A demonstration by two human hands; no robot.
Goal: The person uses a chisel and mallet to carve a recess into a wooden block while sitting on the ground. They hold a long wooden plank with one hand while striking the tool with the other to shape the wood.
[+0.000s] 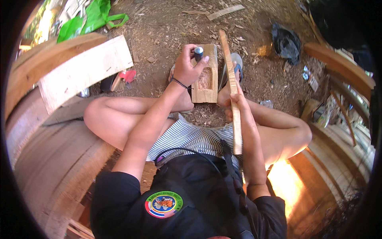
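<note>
My left hand (pixel 189 67) is closed around the dark handle of a chisel (pixel 198 53) with a pale metal cap. It holds the tool upright over a wooden block (pixel 205 96), and its blade is hidden behind my fingers. A rectangular hollow (pixel 205 79) with a rough bottom is cut into the block's top. The block lies on the ground between my sandalled feet. To its right, my right hand (pixel 236 101) grips a long wooden stick (pixel 228 59) around its middle. The stick's far end points away from me, and its near end reaches over my lap.
Wood chips and scraps (pixel 226 12) litter the dirt ground. A pale board (pixel 85 73) leans on curved timbers at left, near a red object (pixel 128 75). A green bag (pixel 89 20) lies far left. A black plastic bag (pixel 286 43) and more timbers (pixel 338 65) are at right.
</note>
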